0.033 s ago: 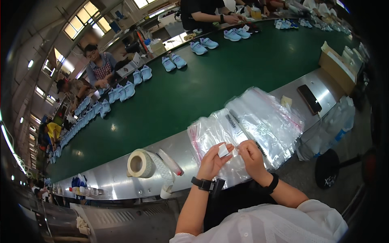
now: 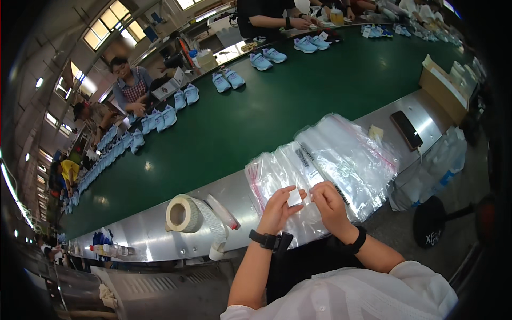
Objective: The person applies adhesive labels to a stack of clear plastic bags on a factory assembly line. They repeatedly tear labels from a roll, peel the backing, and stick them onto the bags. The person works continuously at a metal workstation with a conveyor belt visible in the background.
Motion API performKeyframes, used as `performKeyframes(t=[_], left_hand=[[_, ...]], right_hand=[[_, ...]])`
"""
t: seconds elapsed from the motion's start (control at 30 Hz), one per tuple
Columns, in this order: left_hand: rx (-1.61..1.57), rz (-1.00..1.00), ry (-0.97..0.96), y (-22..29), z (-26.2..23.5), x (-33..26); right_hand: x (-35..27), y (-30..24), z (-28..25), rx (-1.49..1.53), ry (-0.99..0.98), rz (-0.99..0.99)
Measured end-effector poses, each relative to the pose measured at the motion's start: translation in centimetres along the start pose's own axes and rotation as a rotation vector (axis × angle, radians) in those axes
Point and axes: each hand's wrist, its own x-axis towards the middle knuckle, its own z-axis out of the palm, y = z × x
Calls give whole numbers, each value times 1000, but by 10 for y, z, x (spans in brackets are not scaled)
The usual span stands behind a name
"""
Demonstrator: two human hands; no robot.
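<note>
In my left hand [image 2: 276, 211] is a small white square sticker or piece of paper [image 2: 294, 198], held at the fingers with the palm turned up. Close beside it on the right, my right hand [image 2: 330, 207] is closed with its fingers curled; whether it pinches something small cannot be made out. Both hands are over a spread of clear plastic zip bags [image 2: 341, 154] with pink seal strips, lying across the metal table edge and the green belt. To the left of my hands stands a roll of white labels [image 2: 182, 214], its loose strip [image 2: 216, 234] hanging over the edge.
A pale tube-like packet [image 2: 222, 211] lies beside the roll. Rightward are a phone [image 2: 406, 129] on a cable and an open cardboard box [image 2: 445, 88]. Light blue shoes [image 2: 228, 79] line the far side of the green belt [image 2: 224, 138], where other people [image 2: 130, 85] work. Small bottles [image 2: 114, 249] stand far left.
The white square in my left hand has turned slightly and shows more of its face. Both hands have shifted only a little.
</note>
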Motion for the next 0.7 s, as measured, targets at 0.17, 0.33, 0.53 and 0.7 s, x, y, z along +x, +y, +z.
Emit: performKeyframes(t=[0.17, 0.33, 0.53, 0.7], left_hand=[[656, -61, -32, 14, 22, 21], [-165, -317, -180, -7, -13, 16], [25, -164, -20, 19, -19, -90], [52, 186, 331, 5, -43, -178]], right_hand=[[12, -7, 2, -205, -239, -247], [-17, -7, -2, -191, -347, -131], [-37, -1, 4, -715, -512, -383], [-25, 19, 20, -749, -486, -462]])
